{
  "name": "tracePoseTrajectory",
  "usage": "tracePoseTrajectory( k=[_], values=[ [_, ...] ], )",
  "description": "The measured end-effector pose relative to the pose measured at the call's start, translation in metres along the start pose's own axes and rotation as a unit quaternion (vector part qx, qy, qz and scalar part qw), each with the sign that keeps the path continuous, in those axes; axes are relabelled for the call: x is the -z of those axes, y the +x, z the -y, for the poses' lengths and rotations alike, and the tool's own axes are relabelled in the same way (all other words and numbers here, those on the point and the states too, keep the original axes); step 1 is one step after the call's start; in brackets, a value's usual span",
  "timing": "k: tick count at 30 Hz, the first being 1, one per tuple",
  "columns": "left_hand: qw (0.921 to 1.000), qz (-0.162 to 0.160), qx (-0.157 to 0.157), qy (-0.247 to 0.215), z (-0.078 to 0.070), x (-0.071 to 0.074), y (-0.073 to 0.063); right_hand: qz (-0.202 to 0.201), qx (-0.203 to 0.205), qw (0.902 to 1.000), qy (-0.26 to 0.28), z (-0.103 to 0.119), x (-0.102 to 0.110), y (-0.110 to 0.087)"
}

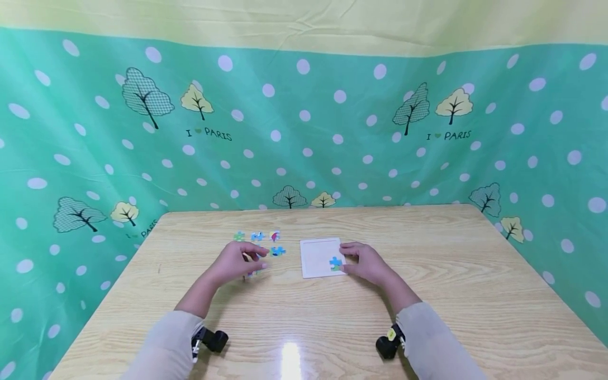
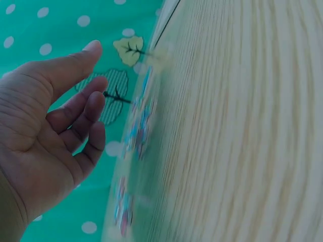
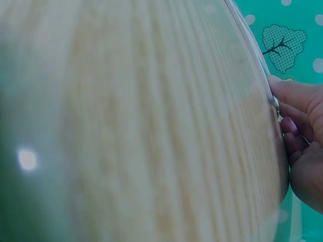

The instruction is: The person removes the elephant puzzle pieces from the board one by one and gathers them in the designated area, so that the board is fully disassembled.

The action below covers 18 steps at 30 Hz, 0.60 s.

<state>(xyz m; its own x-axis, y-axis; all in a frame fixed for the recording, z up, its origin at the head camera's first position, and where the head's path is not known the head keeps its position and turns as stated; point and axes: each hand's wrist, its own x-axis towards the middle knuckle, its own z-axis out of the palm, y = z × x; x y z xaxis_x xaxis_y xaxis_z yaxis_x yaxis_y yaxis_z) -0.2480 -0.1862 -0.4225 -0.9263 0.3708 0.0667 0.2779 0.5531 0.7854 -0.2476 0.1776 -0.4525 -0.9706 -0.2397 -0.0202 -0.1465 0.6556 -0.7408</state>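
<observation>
My left hand [image 1: 236,261] hovers among several jigsaw pieces at the left, its fingers loosely bent with nothing between them. Just past its fingertips lies a blue jigsaw piece [image 1: 277,251]; another piece [image 1: 255,273] shows partly below the thumb. In the left wrist view the bent fingers [image 2: 96,108] are bare. A square white puzzle tray [image 1: 315,258] lies flat near the middle of the table. My right hand [image 1: 366,262] grips its right edge between thumb and fingers. A blue and green piece [image 1: 335,262] sits in the tray's lower right, beside the thumb.
Behind the left hand lie a green piece [image 1: 239,236], a blue piece [image 1: 257,236] and a red and yellow piece [image 1: 274,236]. The wooden table [image 1: 304,316] ends at a green dotted curtain [image 1: 304,126] at the back and sides.
</observation>
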Motion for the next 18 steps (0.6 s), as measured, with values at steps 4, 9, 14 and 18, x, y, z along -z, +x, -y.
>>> tracePoseTrajectory(
  k=[4,9,14,18],
  values=[
    [1.0,0.0,-0.002,-0.002,-0.006,-0.007,0.004,0.003,-0.001,1.0,0.001,0.001,0.001,0.0],
    [0.9999,0.001,-0.012,-0.009,-0.012,-0.015,0.009,0.01,0.003,0.9998,0.018,0.001,0.003,-0.001],
    [0.9991,0.015,-0.04,-0.005,-0.02,-0.024,0.017,0.002,0.008,0.9992,0.039,-0.002,0.007,-0.002],
    [0.998,0.027,-0.056,-0.007,-0.028,-0.031,0.021,-0.01,0.006,0.9989,0.046,-0.001,0.011,-0.002]
  ],
)
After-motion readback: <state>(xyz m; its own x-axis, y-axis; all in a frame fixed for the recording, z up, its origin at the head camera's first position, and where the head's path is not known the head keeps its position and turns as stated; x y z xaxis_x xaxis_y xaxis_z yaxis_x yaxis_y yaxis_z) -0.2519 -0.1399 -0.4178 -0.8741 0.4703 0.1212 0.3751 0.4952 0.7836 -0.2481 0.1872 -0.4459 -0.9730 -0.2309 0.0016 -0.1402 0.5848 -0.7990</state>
